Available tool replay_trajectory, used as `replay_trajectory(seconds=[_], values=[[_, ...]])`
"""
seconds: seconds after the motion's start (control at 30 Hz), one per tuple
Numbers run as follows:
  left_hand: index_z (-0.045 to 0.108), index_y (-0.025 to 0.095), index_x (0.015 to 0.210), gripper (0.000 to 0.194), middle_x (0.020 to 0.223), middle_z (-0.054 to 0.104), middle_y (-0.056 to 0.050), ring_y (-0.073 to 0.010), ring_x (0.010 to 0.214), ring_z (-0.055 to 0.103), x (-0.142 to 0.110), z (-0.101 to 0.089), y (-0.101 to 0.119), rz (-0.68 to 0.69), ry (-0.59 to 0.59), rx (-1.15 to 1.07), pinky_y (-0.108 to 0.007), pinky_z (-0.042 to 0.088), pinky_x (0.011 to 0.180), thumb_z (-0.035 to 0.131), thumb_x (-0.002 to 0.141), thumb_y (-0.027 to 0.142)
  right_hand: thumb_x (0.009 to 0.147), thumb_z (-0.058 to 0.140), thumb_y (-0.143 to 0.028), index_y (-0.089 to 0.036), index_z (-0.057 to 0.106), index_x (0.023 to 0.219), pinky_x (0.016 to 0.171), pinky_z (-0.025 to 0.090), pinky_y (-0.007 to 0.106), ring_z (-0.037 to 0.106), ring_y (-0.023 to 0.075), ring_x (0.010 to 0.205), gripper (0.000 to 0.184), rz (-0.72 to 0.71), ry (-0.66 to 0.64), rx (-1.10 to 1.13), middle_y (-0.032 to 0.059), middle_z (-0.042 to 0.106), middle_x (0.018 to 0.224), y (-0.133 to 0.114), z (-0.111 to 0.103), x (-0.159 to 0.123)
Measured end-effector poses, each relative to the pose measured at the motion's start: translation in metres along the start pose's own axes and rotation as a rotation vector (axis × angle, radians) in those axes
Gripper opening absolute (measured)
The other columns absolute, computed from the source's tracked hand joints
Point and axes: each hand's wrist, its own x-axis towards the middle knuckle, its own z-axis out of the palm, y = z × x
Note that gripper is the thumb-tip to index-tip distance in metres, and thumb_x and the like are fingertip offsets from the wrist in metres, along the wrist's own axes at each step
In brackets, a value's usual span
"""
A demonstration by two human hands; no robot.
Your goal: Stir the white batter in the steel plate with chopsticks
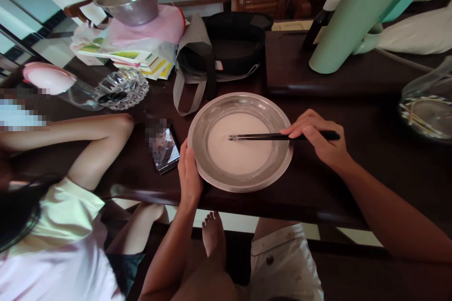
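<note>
A wide metal bowl (243,184) rests on the dark table in front of me, holding a pale, milky liquid (240,157). My left hand (189,171) grips the bowl's left rim, with the thumb near the edge. In my right hand (318,138) is a pair of black chopsticks (261,137), held nearly level over the bowl's right side. Their tips meet the liquid near its middle. Just left of my left hand lies a phone (165,148) with a lit screen.
Another person (52,225) sits at the left, one arm on the table. Behind the bowl stand a grey-black bag (226,47), a glass dish (123,87) and a second metal bowl (130,4) on a pile. A green cylinder (353,23) and a clear container (429,108) are at right.
</note>
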Motion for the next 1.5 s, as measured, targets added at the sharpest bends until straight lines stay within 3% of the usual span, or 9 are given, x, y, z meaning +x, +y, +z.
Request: replay_trajectory(seconds=[0.1, 0.27, 0.43, 0.6, 0.77, 0.97, 1.13, 1.33, 1.5], values=[[0.066, 0.02, 0.125, 0.047, 0.126, 0.068, -0.008, -0.0236, 0.123, 0.058, 0.0, -0.0001, -0.0012, 0.001, 0.0, 0.002, -0.033, 0.042, 0.106, 0.041, 0.099, 0.049, 0.098, 0.054, -0.039, -0.03, 0.077, 0.072, 0.067, 0.049, 0.043, 0.064, 0.0231, 0.069, 0.036, 0.001, 0.065, 0.093, 0.0018, 0.078, 0.073, 0.0016, -0.0004, -0.0007], [0.066, 0.02, 0.127, 0.048, 0.128, 0.068, -0.008, -0.0233, 0.123, 0.058, -0.0001, -0.0001, -0.0012, 0.006, 0.0, -0.007, -0.033, 0.041, 0.108, 0.041, 0.099, 0.05, 0.097, 0.056, -0.041, -0.031, 0.078, 0.076, 0.072, 0.052, 0.044, 0.066, 0.0236, 0.076, 0.031, 0.016, -0.049, 0.008, 0.0014, 0.08, 0.08, -0.0002, 0.0003, -0.001], [0.066, 0.019, 0.126, 0.046, 0.126, 0.069, -0.007, -0.0226, 0.123, 0.058, 0.0001, 0.0001, 0.0007, -0.006, -0.011, 0.002, -0.033, 0.041, 0.108, 0.04, 0.1, 0.047, 0.098, 0.054, -0.038, -0.028, 0.078, 0.074, 0.067, 0.05, 0.041, 0.066, 0.0225, 0.071, 0.035, -0.017, 0.055, 0.106, 0.0022, 0.078, 0.074, 0.0025, 0.0, 0.0001], [0.066, 0.019, 0.126, 0.046, 0.127, 0.068, -0.007, -0.0224, 0.123, 0.058, -0.0001, -0.0002, -0.0007, 0.006, -0.002, -0.004, -0.033, 0.041, 0.108, 0.041, 0.1, 0.047, 0.097, 0.057, -0.036, -0.029, 0.078, 0.075, 0.069, 0.051, 0.041, 0.065, 0.0225, 0.074, 0.032, -0.01, -0.03, 0.057, 0.0015, 0.079, 0.076, 0.0032, 0.0002, -0.0004], [0.066, 0.018, 0.126, 0.047, 0.126, 0.069, -0.007, -0.0227, 0.122, 0.058, 0.0, -0.0003, -0.0021, 0.017, -0.001, 0.003, -0.033, 0.041, 0.107, 0.04, 0.1, 0.048, 0.099, 0.054, -0.035, -0.028, 0.079, 0.074, 0.066, 0.049, 0.04, 0.066, 0.022, 0.071, 0.035, -0.05, 0.067, 0.122, 0.002, 0.078, 0.073, 0.0051, -0.0016, 0.0004], [0.065, 0.018, 0.127, 0.047, 0.126, 0.069, -0.007, -0.0217, 0.121, 0.059, 0.0001, 0.0003, -0.0012, 0.012, -0.001, -0.001, -0.031, 0.043, 0.104, 0.04, 0.1, 0.048, 0.098, 0.055, -0.039, -0.029, 0.079, 0.077, 0.073, 0.051, 0.043, 0.066, 0.0232, 0.077, 0.032, 0.013, -0.045, 0.029, 0.002, 0.079, 0.077, 0.0013, -0.0002, -0.0001], [0.066, 0.018, 0.124, 0.046, 0.126, 0.068, -0.007, -0.0222, 0.121, 0.058, 0.0014, 0.0006, -0.0007, 0.005, 0.003, 0.015, -0.031, 0.043, 0.104, 0.04, 0.099, 0.046, 0.099, 0.052, -0.041, -0.03, 0.078, 0.073, 0.069, 0.05, 0.044, 0.067, 0.024, 0.074, 0.038, 0.013, 0.067, 0.082, 0.003, 0.077, 0.073, 0.0022, -0.0028, 0.0001], [0.066, 0.018, 0.124, 0.047, 0.126, 0.069, -0.007, -0.0228, 0.123, 0.058, 0.0023, 0.0001, -0.0046, 0.032, 0.0, -0.016, -0.033, 0.042, 0.106, 0.041, 0.099, 0.049, 0.097, 0.056, -0.04, -0.029, 0.078, 0.078, 0.075, 0.052, 0.043, 0.066, 0.0236, 0.08, 0.031, 0.021, -0.067, -0.003, 0.0022, 0.08, 0.083, -0.0007, -0.0033, 0.0008], [0.065, 0.019, 0.126, 0.049, 0.127, 0.068, -0.008, -0.0233, 0.122, 0.058, 0.0022, 0.0001, -0.0065, 0.036, -0.015, -0.059, -0.035, 0.041, 0.108, 0.042, 0.099, 0.053, 0.099, 0.052, -0.041, -0.028, 0.076, 0.07, 0.07, 0.05, 0.04, 0.065, 0.0214, 0.072, 0.04, 0.02, 0.098, 0.094, 0.0027, 0.078, 0.076, 0.0024, -0.0064, 0.0014]])
